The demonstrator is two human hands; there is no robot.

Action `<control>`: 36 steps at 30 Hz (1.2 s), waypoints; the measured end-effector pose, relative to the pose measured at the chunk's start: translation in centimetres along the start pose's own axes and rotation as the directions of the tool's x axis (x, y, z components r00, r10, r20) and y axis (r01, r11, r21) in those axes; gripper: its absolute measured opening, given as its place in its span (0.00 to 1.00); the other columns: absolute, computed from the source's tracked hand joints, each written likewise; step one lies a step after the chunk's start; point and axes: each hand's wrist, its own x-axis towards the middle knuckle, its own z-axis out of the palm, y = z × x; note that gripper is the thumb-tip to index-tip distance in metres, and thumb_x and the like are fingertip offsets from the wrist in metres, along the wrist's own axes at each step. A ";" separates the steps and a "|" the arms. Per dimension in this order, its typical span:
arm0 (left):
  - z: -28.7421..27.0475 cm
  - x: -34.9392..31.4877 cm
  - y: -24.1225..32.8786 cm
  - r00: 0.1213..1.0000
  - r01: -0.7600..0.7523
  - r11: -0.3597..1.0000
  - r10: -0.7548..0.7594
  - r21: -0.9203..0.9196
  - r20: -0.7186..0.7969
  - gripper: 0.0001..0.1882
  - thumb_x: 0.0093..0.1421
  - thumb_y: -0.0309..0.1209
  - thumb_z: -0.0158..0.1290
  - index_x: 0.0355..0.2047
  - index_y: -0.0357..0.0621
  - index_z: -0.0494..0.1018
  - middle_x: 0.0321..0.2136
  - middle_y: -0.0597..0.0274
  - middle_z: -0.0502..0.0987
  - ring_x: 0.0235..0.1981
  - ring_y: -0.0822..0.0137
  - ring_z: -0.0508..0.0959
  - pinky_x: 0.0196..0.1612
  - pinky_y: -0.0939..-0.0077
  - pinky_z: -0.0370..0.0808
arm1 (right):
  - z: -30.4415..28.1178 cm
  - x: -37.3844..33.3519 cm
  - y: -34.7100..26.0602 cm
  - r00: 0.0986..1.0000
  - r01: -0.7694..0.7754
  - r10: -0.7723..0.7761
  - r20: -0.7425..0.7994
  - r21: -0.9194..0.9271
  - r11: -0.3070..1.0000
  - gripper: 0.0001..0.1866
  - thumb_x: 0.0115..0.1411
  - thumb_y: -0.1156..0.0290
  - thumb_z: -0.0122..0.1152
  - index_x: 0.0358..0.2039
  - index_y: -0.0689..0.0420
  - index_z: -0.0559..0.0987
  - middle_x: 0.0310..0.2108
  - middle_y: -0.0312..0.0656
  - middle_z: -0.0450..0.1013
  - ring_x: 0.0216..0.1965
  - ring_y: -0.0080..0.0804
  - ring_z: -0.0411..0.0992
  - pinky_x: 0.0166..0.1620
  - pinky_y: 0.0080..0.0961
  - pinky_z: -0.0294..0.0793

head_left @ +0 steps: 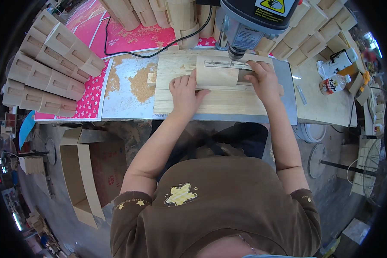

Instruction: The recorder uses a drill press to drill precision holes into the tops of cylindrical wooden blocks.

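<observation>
A pale wooden cylinder lies sideways on a light wooden board under a drill press. Along its upper side runs a narrow clear strip with dark lines, and a dark rectangular recess shows near its right part. The drill chuck points down just behind the strip; its tip is too small to make out. My left hand grips the cylinder's left end, thumb along the near side. My right hand holds the right part, fingers curled over the top beside the recess.
Stacked wooden cylinders with slots stand at the left, more at the back and right. Sawdust lies left of the board. A black cable curves behind. A bottle stands at right; an open cardboard box is on the floor.
</observation>
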 end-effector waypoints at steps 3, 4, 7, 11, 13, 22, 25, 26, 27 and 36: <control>0.3 0.0 -0.7 0.999 -0.040 0.999 0.040 0.002 -0.011 0.37 0.42 0.42 0.63 0.51 0.37 0.67 0.32 0.58 0.71 0.39 0.58 0.69 0.50 0.59 0.59 | -0.1 0.0 0.2 0.999 0.035 -0.034 -0.033 0.013 0.999 0.22 0.44 0.74 0.67 0.43 0.55 0.75 0.37 0.43 0.72 0.41 0.43 0.69 0.43 0.33 0.70; 0.4 0.0 -0.8 0.999 -0.035 0.999 0.035 -0.011 0.005 0.37 0.43 0.42 0.62 0.53 0.37 0.66 0.32 0.60 0.71 0.39 0.58 0.68 0.51 0.58 0.58 | -0.8 0.2 -0.1 0.997 0.020 -0.010 -0.070 0.139 0.990 0.22 0.45 0.74 0.67 0.43 0.55 0.75 0.38 0.42 0.72 0.41 0.41 0.69 0.44 0.32 0.70; 0.1 0.2 -1.2 0.996 -0.086 0.996 0.086 -0.001 -0.033 0.35 0.43 0.40 0.63 0.50 0.36 0.67 0.29 0.58 0.71 0.36 0.57 0.70 0.47 0.61 0.60 | -2.8 1.1 0.4 0.961 0.040 0.069 -0.269 0.382 0.923 0.19 0.50 0.74 0.66 0.43 0.58 0.73 0.40 0.39 0.70 0.42 0.32 0.69 0.46 0.28 0.68; -0.5 0.0 -1.5 0.996 -0.083 0.997 0.083 0.004 -0.023 0.35 0.42 0.40 0.63 0.49 0.36 0.67 0.29 0.58 0.70 0.34 0.56 0.69 0.45 0.62 0.61 | -9.0 8.8 0.2 0.802 0.232 0.049 -0.595 0.386 0.893 0.18 0.58 0.73 0.59 0.48 0.58 0.69 0.45 0.39 0.69 0.43 0.26 0.69 0.46 0.28 0.71; 0.1 0.7 -0.9 0.993 -0.119 0.992 0.118 -0.030 -0.029 0.35 0.42 0.39 0.63 0.49 0.35 0.68 0.28 0.58 0.70 0.33 0.56 0.69 0.43 0.63 0.61 | -12.4 12.7 -0.7 0.868 0.193 0.111 -0.484 0.535 0.823 0.11 0.61 0.68 0.55 0.42 0.60 0.73 0.33 0.39 0.71 0.34 0.22 0.69 0.38 0.22 0.71; -0.2 0.4 -0.8 0.998 -0.059 0.995 0.061 -0.074 0.026 0.35 0.42 0.37 0.63 0.51 0.36 0.67 0.29 0.58 0.70 0.36 0.56 0.69 0.49 0.59 0.61 | -13.9 7.5 -6.7 0.946 -0.152 0.139 -0.293 -0.020 0.988 0.12 0.63 0.65 0.52 0.33 0.63 0.76 0.21 0.37 0.69 0.25 0.20 0.66 0.30 0.17 0.65; -0.3 0.3 -1.3 0.993 -0.110 0.993 0.107 -0.050 -0.056 0.31 0.41 0.37 0.64 0.46 0.36 0.70 0.27 0.57 0.70 0.32 0.55 0.69 0.41 0.63 0.62 | -10.7 2.7 -7.4 0.936 0.034 -0.048 -0.348 -0.048 0.998 0.04 0.56 0.73 0.58 0.32 0.58 0.78 0.18 0.40 0.67 0.22 0.34 0.69 0.26 0.26 0.66; -0.2 0.4 -1.2 0.992 -0.114 0.992 0.112 -0.055 -0.051 0.31 0.41 0.37 0.64 0.46 0.36 0.70 0.27 0.57 0.70 0.32 0.55 0.69 0.41 0.63 0.62 | -9.2 1.7 -7.4 0.902 0.083 -0.058 -0.428 0.039 0.996 0.04 0.57 0.74 0.56 0.32 0.57 0.79 0.16 0.40 0.66 0.19 0.36 0.67 0.25 0.27 0.64; -0.1 0.4 -1.2 0.995 -0.096 0.994 0.095 -0.058 -0.021 0.33 0.41 0.37 0.63 0.48 0.36 0.69 0.27 0.58 0.70 0.34 0.56 0.69 0.45 0.61 0.61 | -8.0 1.1 -6.8 0.902 0.078 -0.054 -0.428 0.039 0.996 0.04 0.57 0.74 0.56 0.32 0.57 0.79 0.16 0.40 0.66 0.19 0.36 0.67 0.25 0.27 0.64; -0.2 0.5 -0.7 0.997 -0.077 0.995 0.079 -0.065 0.017 0.34 0.41 0.36 0.63 0.49 0.35 0.68 0.29 0.59 0.70 0.36 0.57 0.69 0.47 0.60 0.60 | -1.8 -0.5 -3.2 0.859 0.148 -0.074 -0.507 0.107 0.983 0.09 0.55 0.76 0.58 0.38 0.57 0.79 0.20 0.38 0.69 0.24 0.32 0.67 0.28 0.26 0.63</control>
